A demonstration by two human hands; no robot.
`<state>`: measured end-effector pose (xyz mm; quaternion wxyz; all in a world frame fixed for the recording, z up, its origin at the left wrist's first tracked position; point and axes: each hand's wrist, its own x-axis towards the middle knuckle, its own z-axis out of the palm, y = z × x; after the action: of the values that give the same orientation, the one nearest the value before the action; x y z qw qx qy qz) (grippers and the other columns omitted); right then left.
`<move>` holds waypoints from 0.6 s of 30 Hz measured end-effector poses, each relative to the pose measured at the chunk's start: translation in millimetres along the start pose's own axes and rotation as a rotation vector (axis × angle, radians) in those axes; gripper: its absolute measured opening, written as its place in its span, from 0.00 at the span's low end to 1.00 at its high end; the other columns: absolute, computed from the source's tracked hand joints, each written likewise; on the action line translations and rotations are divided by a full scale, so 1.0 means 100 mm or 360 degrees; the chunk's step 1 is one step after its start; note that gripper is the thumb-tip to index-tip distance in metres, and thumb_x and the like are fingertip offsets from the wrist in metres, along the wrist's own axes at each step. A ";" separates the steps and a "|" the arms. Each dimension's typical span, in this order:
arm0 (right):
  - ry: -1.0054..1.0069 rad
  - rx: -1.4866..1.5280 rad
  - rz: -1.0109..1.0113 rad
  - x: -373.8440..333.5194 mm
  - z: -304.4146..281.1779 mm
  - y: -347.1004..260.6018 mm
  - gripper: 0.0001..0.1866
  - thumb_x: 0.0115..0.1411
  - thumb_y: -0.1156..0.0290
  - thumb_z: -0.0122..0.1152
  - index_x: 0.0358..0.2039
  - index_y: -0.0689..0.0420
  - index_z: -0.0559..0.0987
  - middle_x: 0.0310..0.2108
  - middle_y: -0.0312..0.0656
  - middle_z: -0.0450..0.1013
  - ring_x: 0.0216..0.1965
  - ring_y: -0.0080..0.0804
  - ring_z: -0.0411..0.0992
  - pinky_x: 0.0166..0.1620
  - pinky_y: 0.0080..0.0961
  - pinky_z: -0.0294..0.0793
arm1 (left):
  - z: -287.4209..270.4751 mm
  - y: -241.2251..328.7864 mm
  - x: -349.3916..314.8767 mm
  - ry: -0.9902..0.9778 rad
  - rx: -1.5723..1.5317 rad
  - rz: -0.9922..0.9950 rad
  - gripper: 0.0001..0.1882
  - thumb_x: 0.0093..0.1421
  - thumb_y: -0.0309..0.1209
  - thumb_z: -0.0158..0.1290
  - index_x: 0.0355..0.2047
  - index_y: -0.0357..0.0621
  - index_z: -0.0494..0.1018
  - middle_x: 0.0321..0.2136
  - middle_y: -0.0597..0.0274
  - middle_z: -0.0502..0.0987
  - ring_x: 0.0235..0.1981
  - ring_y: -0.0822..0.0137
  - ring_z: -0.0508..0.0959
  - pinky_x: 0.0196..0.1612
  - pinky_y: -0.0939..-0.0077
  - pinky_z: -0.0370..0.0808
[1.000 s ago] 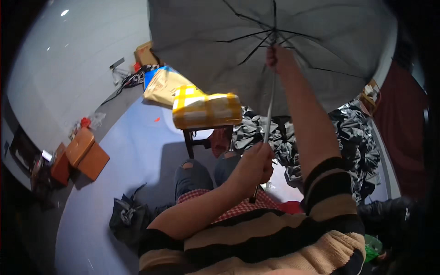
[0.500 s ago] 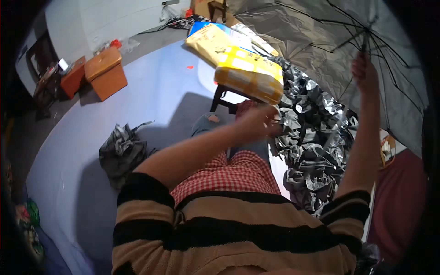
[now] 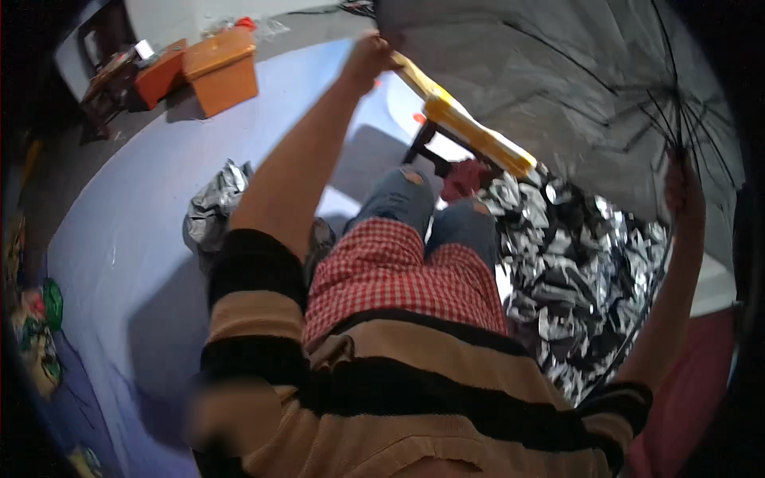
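An open dark grey umbrella, seen from its ribbed underside, fills the upper right. My right hand is wrapped around its shaft, just below where the thin black ribs meet. My left hand reaches far forward, closed at the canopy's left edge; its fingertips are partly hidden there. Beneath the canopy a yellow and white package shows only in part, resting on a dark stool.
Crumpled black and silver sheeting lies right of my legs. A grey crumpled bag is on the pale blue floor covering at left. Orange boxes stand at the far left. Maroon fabric is at lower right.
My left hand has gone from above my knees forward to the umbrella's left edge. The umbrella has tilted down over the packages, and my right hand has moved lower and right with its shaft.
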<state>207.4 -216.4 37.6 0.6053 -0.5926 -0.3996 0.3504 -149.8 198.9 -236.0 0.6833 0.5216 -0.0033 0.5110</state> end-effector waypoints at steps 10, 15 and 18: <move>0.0892 -0.1295 -0.0197 0.18 -0.47 -0.13 0.23 0.59 0.45 0.54 0.39 0.54 0.77 0.13 0.21 0.56 0.11 0.09 0.52 0.14 0.12 0.46 | 1.20 1.75 0.60 -0.0234 0.0805 0.0469 0.18 0.62 0.39 0.49 0.42 0.34 0.69 0.33 0.56 0.75 0.34 0.61 0.77 0.41 0.66 0.77; 0.0950 -0.0921 -0.0253 0.01 -0.30 -0.04 0.21 0.61 0.48 0.53 0.37 0.54 0.77 0.13 0.21 0.57 0.11 0.08 0.52 0.14 0.11 0.46 | 0.93 1.47 0.50 -0.0197 0.1641 0.0268 0.27 0.57 0.44 0.55 0.49 0.37 0.65 0.39 0.53 0.74 0.37 0.62 0.77 0.41 0.67 0.77; 0.0717 -0.0649 -0.0249 0.07 -0.32 -0.08 0.18 0.63 0.51 0.51 0.37 0.53 0.77 0.14 0.21 0.58 0.11 0.08 0.51 0.13 0.11 0.46 | 0.58 1.09 0.29 -0.0059 0.1730 -0.0226 0.31 0.55 0.45 0.58 0.52 0.39 0.63 0.41 0.52 0.73 0.37 0.63 0.78 0.40 0.69 0.77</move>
<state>239.1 -225.1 47.0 0.5724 -0.7320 -0.3618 0.0754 -181.3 170.1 -116.7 0.3480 0.8074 0.2843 0.3824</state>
